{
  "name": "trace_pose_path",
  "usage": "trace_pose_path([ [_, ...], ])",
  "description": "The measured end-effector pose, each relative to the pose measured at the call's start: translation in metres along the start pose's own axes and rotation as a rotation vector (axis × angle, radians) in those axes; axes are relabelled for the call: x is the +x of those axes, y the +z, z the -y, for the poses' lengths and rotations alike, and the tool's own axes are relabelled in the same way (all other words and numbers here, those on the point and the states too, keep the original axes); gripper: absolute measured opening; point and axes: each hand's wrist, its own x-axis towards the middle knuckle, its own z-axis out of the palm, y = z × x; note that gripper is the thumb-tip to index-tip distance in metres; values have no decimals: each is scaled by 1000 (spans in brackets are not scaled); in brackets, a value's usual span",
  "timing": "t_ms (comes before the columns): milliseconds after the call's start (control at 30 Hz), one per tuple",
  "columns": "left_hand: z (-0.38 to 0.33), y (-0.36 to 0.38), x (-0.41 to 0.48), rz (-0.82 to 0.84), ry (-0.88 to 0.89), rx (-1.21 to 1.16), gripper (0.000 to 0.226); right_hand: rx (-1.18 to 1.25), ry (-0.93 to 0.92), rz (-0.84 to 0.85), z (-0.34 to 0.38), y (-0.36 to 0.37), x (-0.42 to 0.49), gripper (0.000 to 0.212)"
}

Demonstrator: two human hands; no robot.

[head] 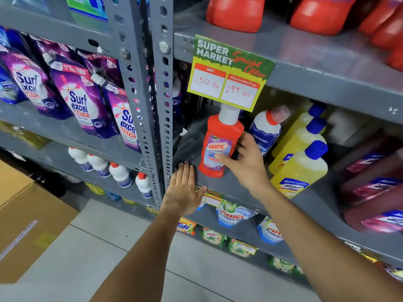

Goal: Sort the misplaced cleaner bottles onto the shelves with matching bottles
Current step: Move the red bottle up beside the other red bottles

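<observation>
Left hand (pixel 183 188) lay flat, fingers together, on the shelf (pixel 239 192) edge; right hand (pixel 244 158), fingers spread, cupped the upright Harpic (pixel 220 144).

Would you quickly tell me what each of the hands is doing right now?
Left hand: open, flat on the shelf edge, holding nothing.
Right hand: open around the red Harpic bottle, touching it; grip not closed.

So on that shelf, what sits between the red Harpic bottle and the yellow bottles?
In the head view, a white and blue bottle with a red cap stands between the red Harpic bottle and the yellow bottles; the right hand partly covers it.
</observation>
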Motion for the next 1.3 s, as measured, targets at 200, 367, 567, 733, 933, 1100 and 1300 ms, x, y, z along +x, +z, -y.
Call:
trace_pose_path([
  [200, 0, 0, 3, 38, -22, -10, 84, -39, 1, 66, -9, -1, 17, 59],
  [367, -2, -3, 1, 9, -28, 0, 84, -54, -27, -21, -31, -35, -15, 49],
  [567, -14, -7, -29, -239, 42, -176, 82, -54, -83, 20, -22, -73, -64, 44],
  [733, -46, -50, -65, -517, 55, -199, 78, -9, -179, 53, 25, -104, -100, 40],
  [933, -84, -159, -94, -928, 127, -221, 67, 82, -387, 49, 132, -149, -116, 37],
  [1100, -105, -254, -90, -978, 205, -108, 69, 146, -591, -38, 231, -179, -108, 45],
  [1300, -111, -296, -68, -664, 101, 18, 77, 111, -662, -162, 296, -192, -67, 48],
])
